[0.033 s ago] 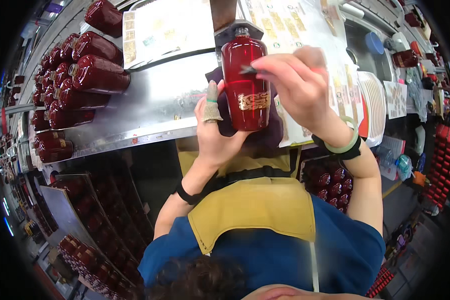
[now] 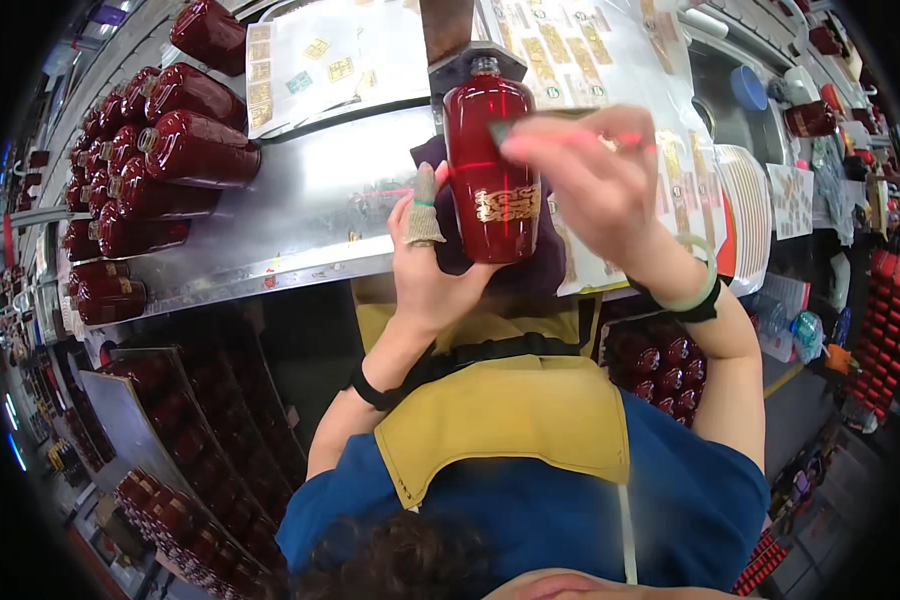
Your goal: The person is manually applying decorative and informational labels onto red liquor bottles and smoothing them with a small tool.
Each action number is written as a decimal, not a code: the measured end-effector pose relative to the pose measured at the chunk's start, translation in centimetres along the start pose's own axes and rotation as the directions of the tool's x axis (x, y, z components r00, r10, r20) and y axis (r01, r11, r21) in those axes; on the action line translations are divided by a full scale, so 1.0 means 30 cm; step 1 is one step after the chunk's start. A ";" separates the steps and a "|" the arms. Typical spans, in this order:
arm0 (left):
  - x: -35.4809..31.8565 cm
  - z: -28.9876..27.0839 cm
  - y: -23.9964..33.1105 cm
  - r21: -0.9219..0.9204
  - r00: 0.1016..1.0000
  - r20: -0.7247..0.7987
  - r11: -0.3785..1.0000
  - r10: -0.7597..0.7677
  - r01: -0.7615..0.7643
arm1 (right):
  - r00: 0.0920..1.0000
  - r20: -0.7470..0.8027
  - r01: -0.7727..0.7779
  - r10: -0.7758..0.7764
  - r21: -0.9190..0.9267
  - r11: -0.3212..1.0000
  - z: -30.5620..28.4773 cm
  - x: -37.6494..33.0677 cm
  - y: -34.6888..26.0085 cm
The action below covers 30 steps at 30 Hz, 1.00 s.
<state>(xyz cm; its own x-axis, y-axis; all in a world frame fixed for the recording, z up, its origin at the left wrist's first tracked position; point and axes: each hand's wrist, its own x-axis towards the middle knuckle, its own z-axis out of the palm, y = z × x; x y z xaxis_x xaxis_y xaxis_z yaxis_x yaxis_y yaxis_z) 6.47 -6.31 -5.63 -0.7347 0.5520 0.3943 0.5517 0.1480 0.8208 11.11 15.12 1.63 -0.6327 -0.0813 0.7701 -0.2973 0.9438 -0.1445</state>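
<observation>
Bottle of glossy dark-red glass (image 2: 473, 140), banded with flat gold ornament (image 2: 507, 204), lies before me over dark purple cloth (image 2: 553, 262), neck pointing away. My left hand (image 2: 427, 272) cradles its lower end; my right hand (image 2: 607, 185), blurred, pinches a slim dark pointed tool (image 2: 498, 131) above it. Probably I'm mid-decoration; next needs a light, exact touch.

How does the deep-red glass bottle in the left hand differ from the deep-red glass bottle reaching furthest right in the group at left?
Decoration: the held bottle has a gold pattern near its base; the grouped bottle shows none on its visible side.
Pose: the held bottle's neck points up the frame; the grouped bottle's points left.
Contact: the left hand steadies the held bottle; no hand touches the grouped bottle.
Both: glossy, deep red.
</observation>
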 end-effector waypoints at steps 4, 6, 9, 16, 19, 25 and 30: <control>0.027 -0.010 -0.005 0.053 0.996 0.070 0.997 0.053 -0.057 | 0.955 0.274 0.057 -0.114 0.207 0.977 -0.066 -0.021 -0.178; 0.011 -0.023 0.006 0.107 0.996 0.076 0.992 0.054 -0.062 | 0.986 0.164 -0.057 0.032 0.154 0.986 -0.030 0.022 -0.083; -0.003 -0.011 -0.020 0.053 0.996 0.087 0.998 0.021 -0.026 | 0.994 0.068 -0.095 0.091 0.054 0.994 -0.009 -0.019 -0.024; 0.026 0.001 0.030 0.062 1.000 0.019 0.998 -0.020 0.019 | 0.980 0.067 -0.195 0.188 0.110 0.975 -0.008 -0.012 -0.015; 0.052 0.013 0.033 0.087 0.994 0.001 0.990 0.109 -0.108 | 0.993 0.114 0.022 -0.025 0.032 0.999 -0.025 -0.056 -0.036; 0.022 -0.012 -0.005 0.049 0.996 0.058 0.997 0.062 -0.065 | 0.965 0.030 -0.262 0.260 0.129 0.956 -0.018 -0.040 -0.017; 0.042 -0.016 -0.017 -0.101 0.978 0.193 0.990 -0.074 0.095 | 0.969 0.224 0.039 -0.107 0.289 0.956 -0.075 -0.081 -0.170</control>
<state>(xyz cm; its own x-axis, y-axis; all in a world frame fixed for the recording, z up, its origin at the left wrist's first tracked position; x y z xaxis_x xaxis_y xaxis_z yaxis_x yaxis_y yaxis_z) 5.06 -6.09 -5.36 -0.6833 0.6877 0.2452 0.4366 0.1158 0.8922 15.77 11.23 1.90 -0.7414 -0.2518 0.6220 -0.5158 0.8067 -0.2882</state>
